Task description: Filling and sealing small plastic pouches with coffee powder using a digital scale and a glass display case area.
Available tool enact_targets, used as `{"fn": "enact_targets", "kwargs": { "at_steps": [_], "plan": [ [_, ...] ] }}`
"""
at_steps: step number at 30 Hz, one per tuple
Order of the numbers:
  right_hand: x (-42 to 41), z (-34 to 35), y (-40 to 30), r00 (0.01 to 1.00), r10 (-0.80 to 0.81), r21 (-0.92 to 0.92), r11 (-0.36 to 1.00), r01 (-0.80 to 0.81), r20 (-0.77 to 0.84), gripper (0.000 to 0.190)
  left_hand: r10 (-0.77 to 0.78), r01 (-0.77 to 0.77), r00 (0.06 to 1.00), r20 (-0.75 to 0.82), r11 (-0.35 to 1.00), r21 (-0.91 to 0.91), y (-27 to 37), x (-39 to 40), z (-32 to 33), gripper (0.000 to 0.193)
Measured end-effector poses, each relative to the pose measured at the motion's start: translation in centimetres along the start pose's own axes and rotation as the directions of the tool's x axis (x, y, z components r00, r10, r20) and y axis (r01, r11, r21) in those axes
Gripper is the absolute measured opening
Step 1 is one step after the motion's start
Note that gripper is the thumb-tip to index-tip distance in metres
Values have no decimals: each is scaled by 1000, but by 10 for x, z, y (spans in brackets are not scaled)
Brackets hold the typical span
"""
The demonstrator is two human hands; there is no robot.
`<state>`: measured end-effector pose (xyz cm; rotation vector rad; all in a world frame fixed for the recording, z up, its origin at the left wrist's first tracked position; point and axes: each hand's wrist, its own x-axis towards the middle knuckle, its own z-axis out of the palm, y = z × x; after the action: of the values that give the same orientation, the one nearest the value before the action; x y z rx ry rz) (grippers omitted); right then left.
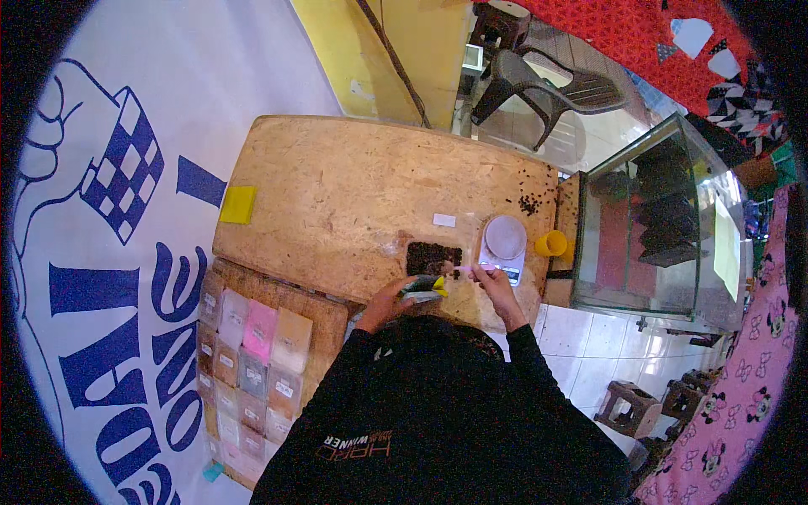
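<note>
My left hand (388, 304) grips a small dark and yellow pouch (426, 289) near the front edge of the wooden table (328, 189). In my right hand (495, 293) is a small pink utensil (470, 269), its tip over a dark rectangular patch of small pieces (434, 257), just beyond the pouch. The exact shape of the utensil's tip is too small to tell. A kitchen scale with a round plate (505, 237) stands beyond my right hand. A white slip (444, 219) lies behind the dark patch.
A yellow cup (551, 243) is right of the scale. Small dark pieces (529, 203) are scattered behind it. A yellow packet (237, 204) lies at the table's left end. Labelled clear bags (259, 331) cover a lower board at left. A glass case (637, 221) stands at right.
</note>
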<state>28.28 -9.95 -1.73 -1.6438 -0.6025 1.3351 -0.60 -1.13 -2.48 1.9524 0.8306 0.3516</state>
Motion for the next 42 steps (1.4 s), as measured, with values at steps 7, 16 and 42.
{"fn": "enact_targets", "kwargs": {
  "at_steps": [7, 16, 42],
  "plan": [
    [-33, 27, -32, 863, -459, -409, 760, 505, 212, 15, -17, 17, 1000, 9, 999, -28, -6, -1, 4, 56],
    [-17, 18, -17, 869, -494, -266, 842, 469, -32, 15, 9, -10, 1000, -16, 998, -64, 1, -7, 4, 57],
    [47, 42, 65, 984, -137, -270, 957, 102, -114, 39, -73, 70, 995, -70, 996, -49, 14, -26, -16, 55]
  ]
}}
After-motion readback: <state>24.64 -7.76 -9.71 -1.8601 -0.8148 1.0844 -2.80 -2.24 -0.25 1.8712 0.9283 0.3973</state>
